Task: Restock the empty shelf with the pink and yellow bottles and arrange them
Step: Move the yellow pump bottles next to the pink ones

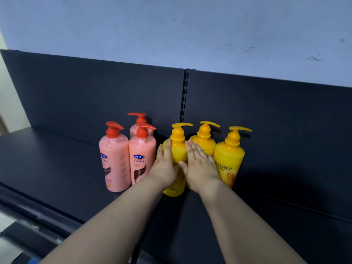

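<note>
On shelf (57, 168), left hand (164, 162), right hand (200, 166) flat-fingered flank yellow bottle (178, 149), beside pink bottle (142, 159).

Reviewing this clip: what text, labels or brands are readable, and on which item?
"SUPERIOR": on the rightmost yellow bottle; the line beneath is too blurred.
"好迪": blue oval logo on the front right pink bottle; smaller print unreadable.
On the left pink bottle: a similar logo, turned partly away, not readable.
On the front yellow bottle: label covered by the left hand and right hand.
</note>
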{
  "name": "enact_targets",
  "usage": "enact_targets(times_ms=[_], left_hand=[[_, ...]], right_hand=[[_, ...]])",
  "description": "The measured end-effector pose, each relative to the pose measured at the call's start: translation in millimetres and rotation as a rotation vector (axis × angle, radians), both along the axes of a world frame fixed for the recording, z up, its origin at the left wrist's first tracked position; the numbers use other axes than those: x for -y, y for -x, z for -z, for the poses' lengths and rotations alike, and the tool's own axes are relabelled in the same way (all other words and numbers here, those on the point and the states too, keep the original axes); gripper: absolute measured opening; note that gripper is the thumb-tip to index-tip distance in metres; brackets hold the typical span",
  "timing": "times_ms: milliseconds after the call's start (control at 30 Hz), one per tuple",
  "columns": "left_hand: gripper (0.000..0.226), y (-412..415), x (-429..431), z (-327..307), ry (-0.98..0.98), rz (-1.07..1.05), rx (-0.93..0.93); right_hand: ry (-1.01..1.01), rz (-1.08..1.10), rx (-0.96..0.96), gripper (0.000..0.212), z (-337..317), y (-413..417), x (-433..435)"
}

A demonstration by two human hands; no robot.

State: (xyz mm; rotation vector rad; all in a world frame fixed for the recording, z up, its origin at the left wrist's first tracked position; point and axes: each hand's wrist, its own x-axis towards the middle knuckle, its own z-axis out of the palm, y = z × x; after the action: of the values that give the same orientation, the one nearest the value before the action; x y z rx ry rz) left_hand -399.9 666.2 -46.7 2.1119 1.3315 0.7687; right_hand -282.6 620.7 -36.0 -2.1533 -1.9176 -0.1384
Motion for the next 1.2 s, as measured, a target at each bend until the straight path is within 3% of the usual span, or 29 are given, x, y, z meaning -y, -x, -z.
enact_targets(times_ms=[167,400,533,933,1200], left_hand=[[0.087,34,18,-2,-0.055,0.109,-0.166],[0.071,57,56,-19,-0.506,0.326,-0.412],[0.073,53,83,-20,-0.598,0.46,-0.368],[0.07,-15,233,-11,-0.748,0.971,-0.247],[0.073,-61,316,-15,-0.823,1.148,-0.128]], right_hand=[[0.092,-0.002,-0.023,0.067,-4,4,26],[0.015,0.057,-0.013,0.063,-19,28,83],[-0.032,0.151,-0.076,0.064,-27,47,128],[0.026,0.707,-0.098,0.065,-15,32,342],[0.016,0.927,-0.073,0.067,-15,3,450]])
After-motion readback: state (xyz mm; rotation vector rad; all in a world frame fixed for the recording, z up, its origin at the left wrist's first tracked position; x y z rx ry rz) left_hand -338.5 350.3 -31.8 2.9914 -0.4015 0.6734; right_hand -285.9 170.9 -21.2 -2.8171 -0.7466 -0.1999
